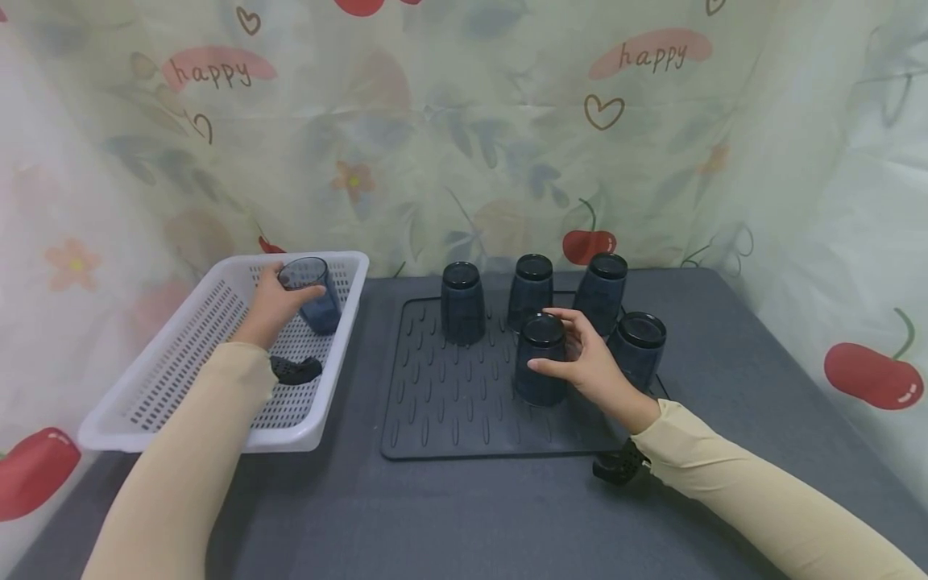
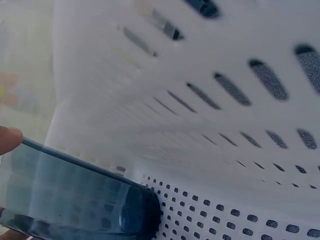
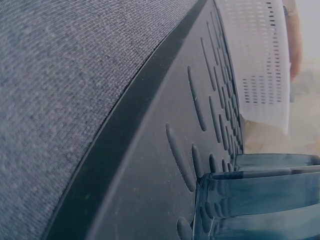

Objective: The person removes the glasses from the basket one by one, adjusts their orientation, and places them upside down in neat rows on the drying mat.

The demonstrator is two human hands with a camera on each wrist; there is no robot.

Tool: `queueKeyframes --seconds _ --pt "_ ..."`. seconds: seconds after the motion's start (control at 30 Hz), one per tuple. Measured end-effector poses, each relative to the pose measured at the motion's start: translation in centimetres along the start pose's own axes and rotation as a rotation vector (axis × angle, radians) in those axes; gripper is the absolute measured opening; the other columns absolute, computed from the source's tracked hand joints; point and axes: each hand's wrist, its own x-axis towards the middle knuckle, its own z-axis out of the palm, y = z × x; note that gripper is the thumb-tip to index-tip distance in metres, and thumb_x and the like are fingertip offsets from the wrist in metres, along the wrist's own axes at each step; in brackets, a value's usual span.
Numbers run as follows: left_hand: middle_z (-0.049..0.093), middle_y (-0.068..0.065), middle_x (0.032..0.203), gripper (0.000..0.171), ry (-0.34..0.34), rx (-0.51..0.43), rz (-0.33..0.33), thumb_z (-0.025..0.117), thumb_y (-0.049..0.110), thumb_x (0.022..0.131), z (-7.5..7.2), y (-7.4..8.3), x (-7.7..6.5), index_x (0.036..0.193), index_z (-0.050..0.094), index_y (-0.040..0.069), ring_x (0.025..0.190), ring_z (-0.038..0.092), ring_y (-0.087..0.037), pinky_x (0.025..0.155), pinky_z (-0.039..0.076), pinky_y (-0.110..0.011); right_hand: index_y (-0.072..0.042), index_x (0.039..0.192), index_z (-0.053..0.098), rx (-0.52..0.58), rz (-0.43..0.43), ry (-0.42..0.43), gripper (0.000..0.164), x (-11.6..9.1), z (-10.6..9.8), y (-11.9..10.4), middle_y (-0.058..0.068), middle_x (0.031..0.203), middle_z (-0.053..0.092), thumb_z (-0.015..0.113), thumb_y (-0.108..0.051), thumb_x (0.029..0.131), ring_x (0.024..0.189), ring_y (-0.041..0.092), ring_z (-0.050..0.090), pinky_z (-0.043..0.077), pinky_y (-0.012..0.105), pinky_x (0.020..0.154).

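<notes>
In the head view my left hand [image 1: 274, 302] holds a blue-tinted drinking glass [image 1: 319, 310] near its rim, inside the white basket [image 1: 341, 387]. That glass is mouth up and slightly tilted; the left wrist view has its base [image 2: 142, 212] close to the perforated basket floor. My right hand [image 1: 590, 366] grips another blue glass [image 1: 540, 370], which stands mouth down on the dark ridged drying mat [image 1: 435, 419]. The thumb lies across its near side, with the fingers at its far side. In the right wrist view, part of a glass [image 3: 265, 195] shows on the mat.
Several more upside-down glasses stand on the mat: one at back left [image 1: 462, 304], one at back middle [image 1: 532, 282], one at back right [image 1: 602, 290] and one right of my hand [image 1: 640, 346]. A patterned curtain [image 1: 449, 145] hangs behind the grey table [image 1: 435, 515].
</notes>
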Motion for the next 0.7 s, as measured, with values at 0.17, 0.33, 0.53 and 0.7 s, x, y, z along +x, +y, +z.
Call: queueKeyframes --seconds 0.17,0.33,0.53,0.7 --pt "0.005 -0.022 0.16 0.097 0.011 0.004 -0.001 0.066 0.029 0.091 0.16 -0.12 0.17 0.154 -0.004 0.006 0.147 0.011 -0.039 0.117 0.018 -0.054 -0.015 0.144 0.036 -0.001 0.001 -0.001 0.077 0.05 -0.03 0.0 0.016 0.14 0.041 0.079 -0.014 0.08 0.139 0.031 0.036 0.021 0.053 0.117" --pt "0.008 -0.024 0.16 0.094 0.018 0.009 0.01 0.066 0.025 0.091 0.26 -0.25 0.36 0.154 -0.001 0.005 0.147 0.014 -0.04 0.117 0.019 -0.053 -0.015 0.144 0.036 -0.006 0.005 0.001 0.077 0.05 -0.03 0.02 0.016 0.14 0.041 0.08 -0.014 0.08 0.139 0.032 0.036 0.022 0.054 0.117" --pt "0.011 -0.025 0.158 0.088 0.022 -0.003 0.023 0.063 0.021 0.093 0.19 -0.41 0.26 0.154 0.001 0.004 0.146 0.016 -0.039 0.117 0.02 -0.053 -0.015 0.144 0.036 -0.006 0.008 0.0 0.077 0.0 0.0 -0.02 0.016 0.139 0.041 0.079 -0.014 0.08 0.138 0.032 0.038 0.024 0.055 0.115" --pt "0.012 -0.024 0.157 0.085 0.04 -0.044 0.02 0.063 0.019 0.093 0.17 -0.36 -0.01 0.152 0.003 0.003 0.146 0.016 -0.038 0.117 0.021 -0.052 -0.016 0.144 0.035 -0.004 0.005 -0.002 0.077 0.0 -0.02 -0.05 0.016 0.14 0.04 0.079 -0.015 0.081 0.138 0.032 0.037 0.023 0.055 0.116"
